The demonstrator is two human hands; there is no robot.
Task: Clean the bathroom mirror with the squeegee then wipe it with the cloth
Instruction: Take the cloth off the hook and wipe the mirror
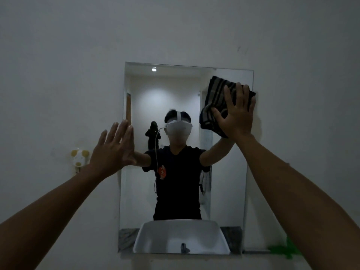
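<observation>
A frameless rectangular mirror (229,182) hangs on the pale wall in front of me. My right hand (236,115) presses a dark striped cloth (215,98) flat against the mirror's upper right corner, fingers spread over the fabric. My left hand (115,148) rests open with fingers apart on the mirror's left edge, at mid height, holding nothing. The squeegee is not in view. The glass reflects a person in a dark shirt with both arms raised.
A white wall fitting with yellow spots (78,157) sits left of the mirror. A green object (282,249) lies on a narrow ledge at the mirror's lower right. The reflection shows a white sink basin (181,236) below.
</observation>
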